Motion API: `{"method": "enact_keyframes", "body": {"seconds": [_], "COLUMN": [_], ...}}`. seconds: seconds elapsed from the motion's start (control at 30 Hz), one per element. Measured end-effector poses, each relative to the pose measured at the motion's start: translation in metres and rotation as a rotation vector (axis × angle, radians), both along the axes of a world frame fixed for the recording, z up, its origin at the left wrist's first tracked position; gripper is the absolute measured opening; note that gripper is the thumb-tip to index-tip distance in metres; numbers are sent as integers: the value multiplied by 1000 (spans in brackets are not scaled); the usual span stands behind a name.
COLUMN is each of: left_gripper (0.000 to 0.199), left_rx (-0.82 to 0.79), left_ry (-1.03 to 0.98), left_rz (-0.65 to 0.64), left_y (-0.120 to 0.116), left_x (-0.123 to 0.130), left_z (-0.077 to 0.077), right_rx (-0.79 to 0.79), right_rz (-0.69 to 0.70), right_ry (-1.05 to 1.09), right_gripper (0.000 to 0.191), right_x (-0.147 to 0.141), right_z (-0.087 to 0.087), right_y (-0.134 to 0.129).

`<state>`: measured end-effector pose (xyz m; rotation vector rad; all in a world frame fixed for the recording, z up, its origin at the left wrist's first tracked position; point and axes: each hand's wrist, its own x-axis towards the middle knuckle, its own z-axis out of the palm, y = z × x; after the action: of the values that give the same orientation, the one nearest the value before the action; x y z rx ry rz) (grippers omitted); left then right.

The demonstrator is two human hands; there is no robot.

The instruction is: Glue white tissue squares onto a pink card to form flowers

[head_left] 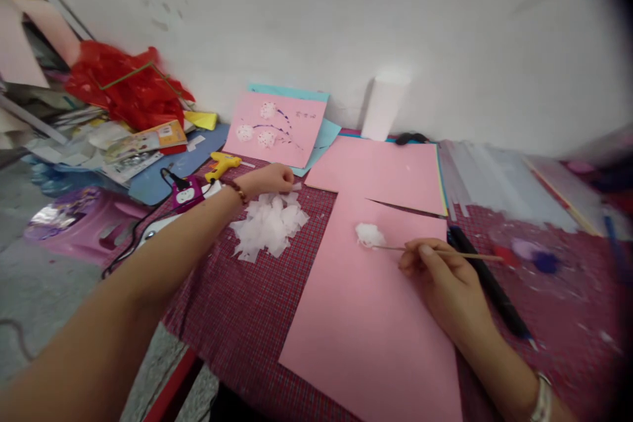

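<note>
A large pink sheet [376, 316] lies on the table, with a small white tuft [369, 235] near its upper part. My right hand [440, 270] pinches a thin wooden stick [467, 254], whose left tip reaches the tuft's lower edge. Over the far edge of a pile of white tissue pieces [270, 225] is my left hand [277, 178], its fingers closed on a small white piece [295, 188] that sticks out to the right.
A pink card with white flowers [277, 126] leans at the wall. Left stand a yellow glue gun [225, 165], a purple socket [188, 194] and a red bag [128, 89]. A black pen [489, 283] and a clear paint tray [544, 260] lie right.
</note>
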<state>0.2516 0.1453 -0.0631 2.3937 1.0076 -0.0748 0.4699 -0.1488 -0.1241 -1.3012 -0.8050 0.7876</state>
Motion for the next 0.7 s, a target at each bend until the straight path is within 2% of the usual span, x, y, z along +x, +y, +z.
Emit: {"method": "enact_keyframes", "body": {"seconds": [0.07, 0.17, 0.23, 0.3, 0.37, 0.47, 0.6, 0.7], "left_gripper": [8, 8, 13, 17, 19, 16, 11, 22], "left_rx": [5, -74, -182, -374, -569, -770, -833, -828], "left_ry": [-141, -343, -485, -561, -615, -622, -573, -552], "left_rz": [73, 103, 91, 51, -28, -106, -113, -74], "left_y": [-6, -25, -47, -73, -97, -122, -128, -124], "left_x": [-1, 5, 15, 27, 38, 47, 49, 51], "left_z": [12, 36, 49, 52, 44, 19, -11, -21], "right_rx": [-18, 7, 13, 11, 19, 20, -9, 4], "right_rz": [0, 9, 8, 1, -18, -63, -84, -104], "right_ry": [37, 51, 33, 5, -30, -128, -251, -325], "right_gripper": [15, 17, 17, 17, 15, 13, 17, 19], "right_x": [-1, -2, -3, -4, -5, -4, -1, -1], "right_z": [1, 2, 3, 5, 6, 10, 14, 14], "right_y": [1, 2, 3, 2, 1, 0, 4, 9]}}
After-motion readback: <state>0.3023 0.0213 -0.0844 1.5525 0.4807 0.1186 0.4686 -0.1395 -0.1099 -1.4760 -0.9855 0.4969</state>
